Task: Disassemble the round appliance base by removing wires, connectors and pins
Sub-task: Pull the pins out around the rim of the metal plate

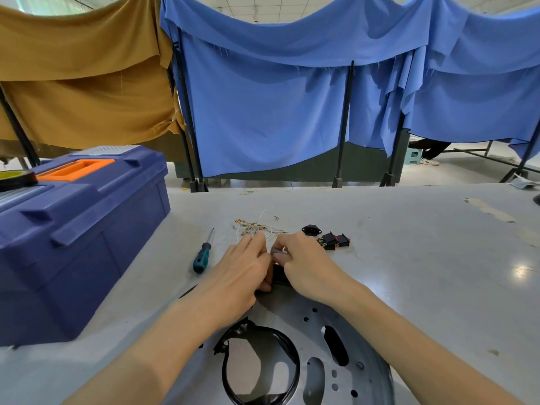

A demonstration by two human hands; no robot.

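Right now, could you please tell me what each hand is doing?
Left hand: fingers curled on the black fitting at the round grey metal base's rim.
Right hand: pinching a small grey part.

The round base (306,331) lies at the worktop's (409,244) near edge. The toolbox (73,229) stands left, a tape roll (16,179) on its lid. The screwdriver (203,257) lies between them. Behind the base lie the wires (257,226); right of these, the socket (311,230) and switches (333,240).
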